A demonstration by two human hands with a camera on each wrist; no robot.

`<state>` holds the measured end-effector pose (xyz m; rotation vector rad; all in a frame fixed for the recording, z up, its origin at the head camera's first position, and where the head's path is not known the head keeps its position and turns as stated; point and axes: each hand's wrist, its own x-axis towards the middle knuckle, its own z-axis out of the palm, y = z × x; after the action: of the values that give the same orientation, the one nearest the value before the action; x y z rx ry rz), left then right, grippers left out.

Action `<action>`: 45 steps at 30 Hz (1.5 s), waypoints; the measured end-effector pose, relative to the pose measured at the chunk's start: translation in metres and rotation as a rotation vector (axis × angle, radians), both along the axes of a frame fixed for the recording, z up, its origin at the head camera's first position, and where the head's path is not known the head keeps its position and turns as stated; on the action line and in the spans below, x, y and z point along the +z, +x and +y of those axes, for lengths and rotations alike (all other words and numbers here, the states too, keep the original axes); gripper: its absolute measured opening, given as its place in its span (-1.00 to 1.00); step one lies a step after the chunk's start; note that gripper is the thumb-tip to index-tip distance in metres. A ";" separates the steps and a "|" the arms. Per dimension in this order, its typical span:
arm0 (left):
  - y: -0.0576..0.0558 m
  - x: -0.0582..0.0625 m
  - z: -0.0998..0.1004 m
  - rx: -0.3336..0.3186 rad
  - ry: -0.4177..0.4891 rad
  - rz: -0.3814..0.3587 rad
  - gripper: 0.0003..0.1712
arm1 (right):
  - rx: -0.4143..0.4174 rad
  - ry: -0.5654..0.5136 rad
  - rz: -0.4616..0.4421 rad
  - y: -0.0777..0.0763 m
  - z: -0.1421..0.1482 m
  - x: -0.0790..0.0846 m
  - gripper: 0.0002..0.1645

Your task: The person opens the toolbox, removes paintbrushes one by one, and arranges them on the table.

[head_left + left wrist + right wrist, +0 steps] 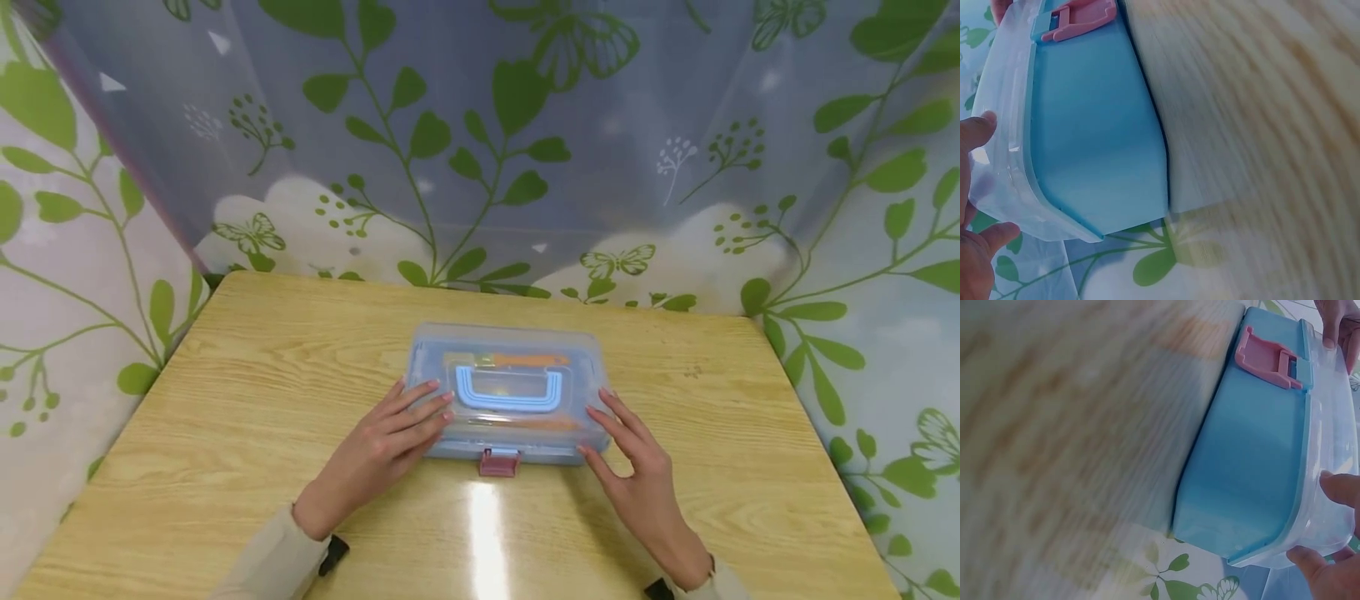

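A light blue plastic storage box stands on the table, with a see-through lid seated on top. The lid carries a pale blue handle, folded flat. At the front, the pink latch sticks outward from the box. Through the lid a brush with an orange handle shows, and another orange-handled item lies nearer the front. My left hand rests on the lid's left part with fingers extended. My right hand touches the lid's right end with its fingertips.
The wooden table reaches back to a leaf-patterned curtain, with similar curtains on both sides. A bright light reflection lies on the tabletop in front of the box. Dark straps show at both wrists.
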<state>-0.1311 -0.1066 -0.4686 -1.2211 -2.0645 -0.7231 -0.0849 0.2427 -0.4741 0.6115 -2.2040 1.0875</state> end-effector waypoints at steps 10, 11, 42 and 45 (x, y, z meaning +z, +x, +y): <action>0.002 -0.002 0.001 -0.062 0.092 -0.011 -0.63 | 0.079 -0.106 -0.050 0.011 0.003 -0.003 0.01; 0.002 -0.002 0.000 -0.067 0.102 -0.010 -0.63 | 0.083 -0.110 -0.053 0.011 0.002 -0.003 0.02; -0.014 0.022 -0.004 -0.171 0.225 -0.001 -0.65 | 0.165 -0.155 0.269 -0.014 0.006 0.011 -0.23; -0.014 0.024 -0.006 -0.145 0.187 0.019 -0.62 | 0.163 -0.155 0.286 -0.018 0.007 0.015 -0.23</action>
<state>-0.1447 -0.1128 -0.4443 -1.2740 -1.8601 -0.9452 -0.1032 0.2495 -0.4596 0.8327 -1.8332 1.1610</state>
